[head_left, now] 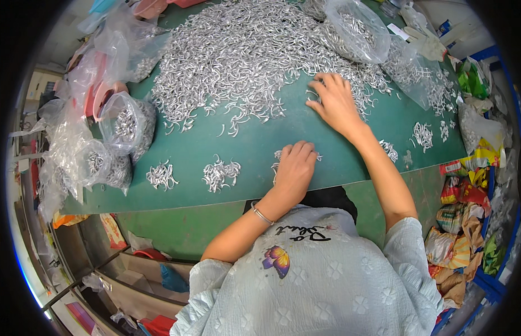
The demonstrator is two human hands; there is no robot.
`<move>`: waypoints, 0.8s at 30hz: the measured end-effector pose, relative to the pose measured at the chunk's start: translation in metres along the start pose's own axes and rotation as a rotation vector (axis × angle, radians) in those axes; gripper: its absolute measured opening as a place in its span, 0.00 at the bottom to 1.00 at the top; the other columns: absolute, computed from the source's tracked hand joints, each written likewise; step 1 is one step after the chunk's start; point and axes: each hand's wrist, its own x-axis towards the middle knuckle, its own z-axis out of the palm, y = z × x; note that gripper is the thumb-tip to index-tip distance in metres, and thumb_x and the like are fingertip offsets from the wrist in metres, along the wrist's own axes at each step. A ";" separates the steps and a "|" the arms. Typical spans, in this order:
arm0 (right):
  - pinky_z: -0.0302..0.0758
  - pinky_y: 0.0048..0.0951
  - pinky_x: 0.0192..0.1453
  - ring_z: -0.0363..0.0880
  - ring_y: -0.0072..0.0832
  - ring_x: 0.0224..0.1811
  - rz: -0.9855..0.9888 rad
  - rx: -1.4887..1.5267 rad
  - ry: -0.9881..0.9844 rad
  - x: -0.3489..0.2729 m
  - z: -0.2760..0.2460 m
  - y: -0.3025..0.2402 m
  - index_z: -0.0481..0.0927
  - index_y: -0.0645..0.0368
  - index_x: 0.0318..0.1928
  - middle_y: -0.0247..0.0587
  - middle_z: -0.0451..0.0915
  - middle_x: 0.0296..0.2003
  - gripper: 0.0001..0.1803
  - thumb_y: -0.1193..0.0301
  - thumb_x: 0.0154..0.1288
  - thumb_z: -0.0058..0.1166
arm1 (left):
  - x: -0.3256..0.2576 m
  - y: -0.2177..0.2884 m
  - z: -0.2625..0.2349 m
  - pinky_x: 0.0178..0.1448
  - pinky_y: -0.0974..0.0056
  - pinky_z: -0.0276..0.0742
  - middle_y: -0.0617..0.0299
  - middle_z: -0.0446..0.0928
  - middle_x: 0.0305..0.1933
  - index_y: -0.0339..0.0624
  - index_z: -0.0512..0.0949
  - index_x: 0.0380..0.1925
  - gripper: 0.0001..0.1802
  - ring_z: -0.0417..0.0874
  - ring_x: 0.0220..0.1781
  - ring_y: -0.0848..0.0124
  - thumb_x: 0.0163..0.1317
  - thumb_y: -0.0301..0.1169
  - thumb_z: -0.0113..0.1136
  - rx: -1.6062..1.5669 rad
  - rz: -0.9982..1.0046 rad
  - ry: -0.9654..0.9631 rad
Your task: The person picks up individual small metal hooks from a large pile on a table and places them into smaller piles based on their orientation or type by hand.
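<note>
A big heap of small curved silver metal pieces (243,50) covers the far part of a green mat (255,134). My right hand (334,101) lies flat with fingers spread at the heap's near edge, touching loose pieces. Palm down, my left hand (294,168) rests with fingers curled over a small pile of the same pieces (278,157) near the mat's front edge. Two other small piles (161,175) (220,172) sit to its left. A thin bangle (261,215) circles my left wrist.
Clear plastic bags holding metal pieces (126,126) crowd the left side, another (355,28) lies at the back right. More small piles (423,134) sit right of my arm. Crumpled colourful wrappers (467,213) fill a bin at the right. Boxes (143,280) stand below the table.
</note>
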 end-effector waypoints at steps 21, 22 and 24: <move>0.69 0.39 0.58 0.71 0.41 0.55 -0.244 0.315 -0.162 0.011 0.044 -0.045 0.77 0.57 0.48 0.41 0.73 0.54 0.18 0.69 0.56 0.64 | -0.007 0.008 0.013 0.51 0.59 0.66 0.57 0.74 0.44 0.37 0.78 0.42 0.15 0.74 0.46 0.61 0.53 0.24 0.53 -0.056 0.007 -0.029; 0.71 0.37 0.56 0.72 0.42 0.54 -0.274 0.341 -0.206 0.007 0.041 -0.038 0.78 0.58 0.47 0.42 0.73 0.53 0.16 0.71 0.57 0.62 | -0.008 0.007 0.013 0.51 0.60 0.66 0.57 0.74 0.44 0.37 0.78 0.42 0.15 0.74 0.46 0.61 0.53 0.24 0.53 -0.062 0.014 -0.020; 0.73 0.32 0.51 0.75 0.36 0.49 -0.201 0.440 -0.200 -0.001 0.033 -0.021 0.78 0.58 0.45 0.40 0.75 0.49 0.12 0.76 0.59 0.60 | -0.008 0.008 0.012 0.52 0.60 0.66 0.57 0.74 0.43 0.38 0.78 0.43 0.15 0.74 0.46 0.61 0.53 0.24 0.53 -0.065 0.010 -0.018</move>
